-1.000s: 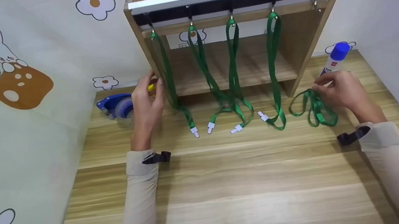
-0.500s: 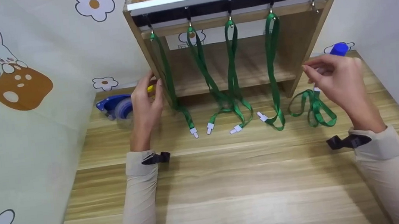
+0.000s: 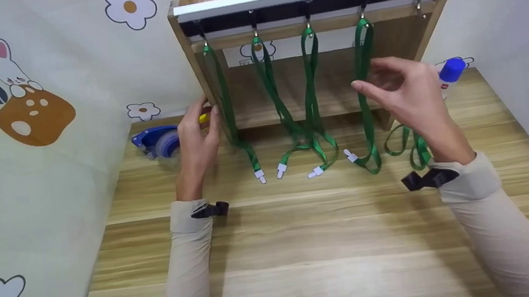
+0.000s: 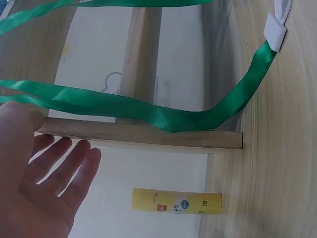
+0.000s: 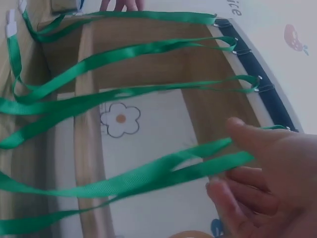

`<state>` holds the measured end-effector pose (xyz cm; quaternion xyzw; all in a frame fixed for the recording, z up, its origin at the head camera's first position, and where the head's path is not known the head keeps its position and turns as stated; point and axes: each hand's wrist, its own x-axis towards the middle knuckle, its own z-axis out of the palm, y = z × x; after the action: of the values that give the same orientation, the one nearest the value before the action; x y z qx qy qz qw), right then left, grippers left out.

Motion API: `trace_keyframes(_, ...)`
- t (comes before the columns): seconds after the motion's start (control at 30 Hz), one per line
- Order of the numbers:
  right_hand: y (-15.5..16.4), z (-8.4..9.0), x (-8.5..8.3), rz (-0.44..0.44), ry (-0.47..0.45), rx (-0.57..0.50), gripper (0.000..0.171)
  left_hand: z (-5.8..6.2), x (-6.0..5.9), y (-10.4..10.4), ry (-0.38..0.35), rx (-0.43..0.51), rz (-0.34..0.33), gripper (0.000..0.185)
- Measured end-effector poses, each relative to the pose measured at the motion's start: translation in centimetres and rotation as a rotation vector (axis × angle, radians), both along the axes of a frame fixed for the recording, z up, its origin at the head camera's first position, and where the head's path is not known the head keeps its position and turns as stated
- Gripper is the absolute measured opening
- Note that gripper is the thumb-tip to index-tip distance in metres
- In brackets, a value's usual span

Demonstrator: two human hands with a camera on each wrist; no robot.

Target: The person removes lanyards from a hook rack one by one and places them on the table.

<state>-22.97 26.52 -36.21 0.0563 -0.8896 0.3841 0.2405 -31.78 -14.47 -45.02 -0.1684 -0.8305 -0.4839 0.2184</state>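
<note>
Four green lanyards, one of them the fourth lanyard (image 3: 367, 107), hang from hooks along the front of a wooden shelf unit (image 3: 307, 84). Their white clips reach the tabletop. My left hand (image 3: 196, 141) holds the unit's left side panel (image 4: 148, 134), thumb by the front edge and fingers along the outer face. My right hand (image 3: 413, 96) is at the fourth lanyard, thumb and fingers spread on either side of its strap without closing on it. Partly hidden by that forearm, a loose green lanyard (image 3: 397, 145) lies looped on the table. The rightmost hook (image 3: 420, 6) carries nothing.
Left of the unit sits a blue tape dispenser (image 3: 149, 139). A yellow glue stick (image 4: 176, 201) stands beside the left panel, mostly behind my hand in the head view. At the right stands a blue-capped glue stick (image 3: 452, 72). Patterned walls (image 3: 50, 193) enclose the table.
From beside the loose lanyard, my right hand has risen and moved left to the fourth hanging lanyard, its fingers now spread apart. My left hand stays at the side panel.
</note>
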Motion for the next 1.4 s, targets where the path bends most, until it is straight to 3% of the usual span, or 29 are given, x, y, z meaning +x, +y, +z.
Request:
trace_keyframes(0.2, 0.4, -1.5, -0.2, 0.005, -0.107, -0.029, 0.046, 0.1, 0.0, 0.3, 0.004, -0.004, -0.014, 0.043)
trace_keyframes(0.4, 0.9, -2.5, -0.2, 0.007, -0.074, -0.087, 0.031, 0.2, -0.2, 0.3, 0.026, -0.001, -0.02, 0.042)
trace_keyframes(0.77, 1.2, 0.7, 0.2, -0.033, 0.072, -0.152, 0.015, 0.2, -0.1, 0.0, 0.009, 0.003, -0.021, 0.042)
trace_keyframes(0.97, 2.0, 2.1, 0.5, 0.004, -0.042, -0.031, 0.012, 0.0, -0.2, 0.0, 0.041, -0.014, -0.011, 0.043)
trace_keyframes(1.17, 2.7, 2.0, 0.6, 0.08, -0.198, 0.029, 0.02, 0.0, -0.2, -0.2, 0.015, -0.022, -0.002, 0.043)
trace_keyframes(1.4, 3.1, 1.0, 0.8, 0.135, -0.234, 0.055, 0.017, -0.1, -0.2, -0.1, 0.007, -0.01, -0.009, 0.042)
